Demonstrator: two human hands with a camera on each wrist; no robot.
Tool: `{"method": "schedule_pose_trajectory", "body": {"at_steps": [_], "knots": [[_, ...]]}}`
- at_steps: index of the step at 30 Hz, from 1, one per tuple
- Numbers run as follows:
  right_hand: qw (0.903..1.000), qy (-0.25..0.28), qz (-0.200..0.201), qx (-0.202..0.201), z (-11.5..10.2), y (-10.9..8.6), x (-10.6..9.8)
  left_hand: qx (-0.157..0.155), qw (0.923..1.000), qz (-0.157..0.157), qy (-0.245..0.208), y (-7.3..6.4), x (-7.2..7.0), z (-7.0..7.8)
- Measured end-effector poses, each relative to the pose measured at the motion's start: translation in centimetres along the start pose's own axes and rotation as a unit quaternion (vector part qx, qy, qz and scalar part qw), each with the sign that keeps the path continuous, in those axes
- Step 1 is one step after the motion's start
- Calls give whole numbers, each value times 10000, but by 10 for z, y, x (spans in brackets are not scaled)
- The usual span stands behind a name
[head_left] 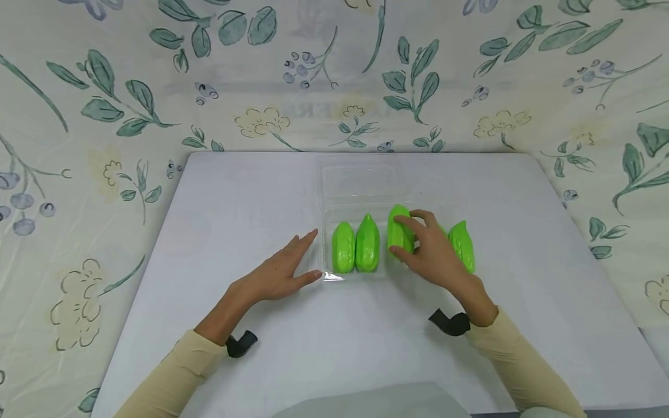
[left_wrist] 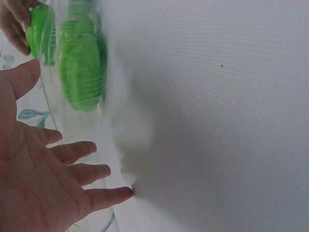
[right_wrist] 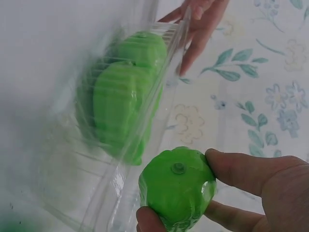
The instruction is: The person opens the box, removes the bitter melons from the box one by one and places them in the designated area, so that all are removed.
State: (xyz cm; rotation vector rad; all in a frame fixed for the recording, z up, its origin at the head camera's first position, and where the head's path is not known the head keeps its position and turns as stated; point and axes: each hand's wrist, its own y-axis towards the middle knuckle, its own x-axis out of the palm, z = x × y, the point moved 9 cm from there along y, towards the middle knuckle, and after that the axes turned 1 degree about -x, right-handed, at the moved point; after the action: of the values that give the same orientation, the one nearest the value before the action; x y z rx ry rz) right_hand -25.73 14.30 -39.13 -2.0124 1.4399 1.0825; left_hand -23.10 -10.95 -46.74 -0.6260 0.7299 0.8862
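A clear plastic clamshell box (head_left: 334, 276) lies with its lid (head_left: 360, 180) folded back. Two glossy green, ridged, oblong vegetable-like pieces (head_left: 367, 244) lie side by side in its left part. My right hand (head_left: 436, 255) pinches another green oblong piece (head_left: 399, 232) between thumb and fingers, over the right part of the box; its stem end (right_wrist: 178, 167) shows in the right wrist view. My left hand (head_left: 279, 273) is spread beside the box's left wall, thumb near the front corner. Whether it touches the box, I cannot tell.
Right of the box lies another green piece (head_left: 462, 247), with a bit of green beside it partly hidden by the right hand. Everything rests on a white tabletop (head_left: 235, 197). A floral cloth (head_left: 324, 87) rises behind the table and shows along both sides.
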Motion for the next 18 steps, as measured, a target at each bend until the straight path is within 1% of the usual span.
{"method": "schedule_pose_trajectory", "body": {"at_steps": [10, 18], "knots": [[9997, -133, 204, 66, 10, -5, -16, 33, 10000, 20, 43, 0, -1, 1], [9988, -167, 338, 311, 24, -12, -31, 43, 9999, 10, 101, 0, -1, 2]]}}
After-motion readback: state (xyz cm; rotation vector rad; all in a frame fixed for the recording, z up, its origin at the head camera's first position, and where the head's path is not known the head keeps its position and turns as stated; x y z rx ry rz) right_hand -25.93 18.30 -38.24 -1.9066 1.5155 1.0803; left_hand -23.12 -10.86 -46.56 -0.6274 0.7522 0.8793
